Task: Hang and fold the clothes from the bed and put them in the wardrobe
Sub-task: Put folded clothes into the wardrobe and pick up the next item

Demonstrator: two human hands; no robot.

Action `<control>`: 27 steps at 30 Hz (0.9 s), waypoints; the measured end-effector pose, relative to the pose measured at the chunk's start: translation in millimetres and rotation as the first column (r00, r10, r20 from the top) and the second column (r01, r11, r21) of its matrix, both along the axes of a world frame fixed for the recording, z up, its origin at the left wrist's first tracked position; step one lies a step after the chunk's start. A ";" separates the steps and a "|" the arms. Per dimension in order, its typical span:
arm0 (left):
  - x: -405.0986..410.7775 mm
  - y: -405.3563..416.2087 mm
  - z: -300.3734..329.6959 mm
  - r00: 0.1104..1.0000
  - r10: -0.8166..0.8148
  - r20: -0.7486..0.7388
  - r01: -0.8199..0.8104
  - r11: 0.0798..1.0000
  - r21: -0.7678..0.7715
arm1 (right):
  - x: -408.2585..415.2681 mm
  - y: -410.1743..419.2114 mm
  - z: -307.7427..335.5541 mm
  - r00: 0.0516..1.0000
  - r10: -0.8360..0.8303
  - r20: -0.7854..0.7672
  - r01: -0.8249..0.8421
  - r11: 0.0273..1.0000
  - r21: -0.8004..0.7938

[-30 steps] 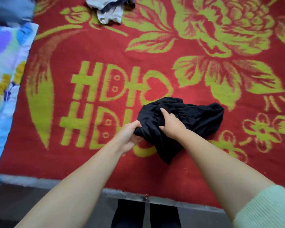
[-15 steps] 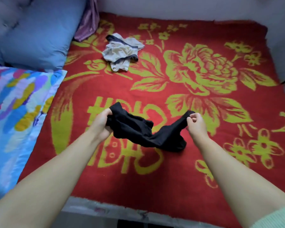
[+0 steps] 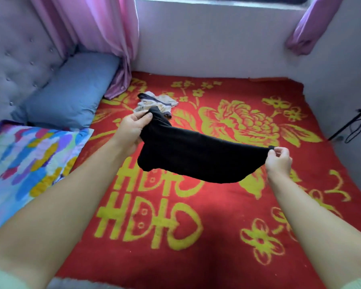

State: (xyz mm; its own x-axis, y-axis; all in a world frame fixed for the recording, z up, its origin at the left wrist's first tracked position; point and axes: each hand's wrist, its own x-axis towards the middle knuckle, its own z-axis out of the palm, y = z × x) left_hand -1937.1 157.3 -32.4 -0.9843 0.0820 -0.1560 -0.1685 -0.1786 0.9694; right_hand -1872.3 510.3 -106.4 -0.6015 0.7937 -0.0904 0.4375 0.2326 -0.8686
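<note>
**Black garment held stretched above the bed**

Both hands hold a black garment [image 3: 194, 157] up in the air over the red blanket [image 3: 217, 236] that covers the bed. The left hand [image 3: 133, 127] grips one end of the garment, with the thumb lying across the bunched cloth and the fingers curled beneath it. The right hand [image 3: 279, 159] pinches the opposite end between thumb and fingertips, the other fingers loosely curled. Between the two hands the garment hangs in a shallow sag, its upper edge pulled nearly taut and its lower edge drooping toward the blanket without touching it. What kind of garment it is cannot be told.

Beyond the garment, just past the left hand, a pale crumpled piece of clothing [image 3: 154, 103] with dark trim lies on the blanket; the raised end of the black garment partly hides it. To the garment's left lie a blue pillow [image 3: 71, 94] against the grey tufted headboard [image 3: 19, 55] and, nearer the person, a brightly patterned multicoloured quilt [image 3: 29, 159]. A pink curtain [image 3: 104, 38] hangs behind the pillow, its hem reaching the blanket's far corner. Well to the garment's right, a black cable [image 3: 356, 126] runs along the wall. A pale green sleeve [image 3: 358, 283] shows at the right arm's lower edge.
</note>
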 end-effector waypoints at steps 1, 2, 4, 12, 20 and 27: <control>-1.9 5.1 7.2 0.999 0.030 -0.017 -0.030 0.999 -0.019 | -1.0 1.7 6.1 1.000 0.007 0.005 -0.007 1.000 0.016; -5.1 10.0 12.9 0.997 0.064 -0.031 -0.066 0.997 -0.042 | -2.7 3.2 11.8 1.000 0.021 0.004 -0.021 0.999 0.026; -11.6 17.7 24.7 0.990 0.127 -0.060 -0.134 0.983 -0.125 | -7.3 5.2 24.6 0.998 0.061 -0.001 -0.061 0.997 0.045; -21.3 19.7 59.3 0.994 0.099 -0.046 -0.106 0.974 -0.199 | -27.1 -16.2 83.6 0.963 0.260 0.068 -0.261 0.965 0.007; 25.3 72.2 54.3 0.836 -0.535 0.119 0.516 0.695 -0.501 | -59.1 -83.5 149.0 0.898 0.345 -0.274 -0.440 0.690 -0.574; 41.7 116.5 48.1 0.904 -0.427 -0.008 0.414 0.880 -0.231 | -40.7 -109.0 176.4 0.749 0.458 -0.478 -0.662 0.498 -0.560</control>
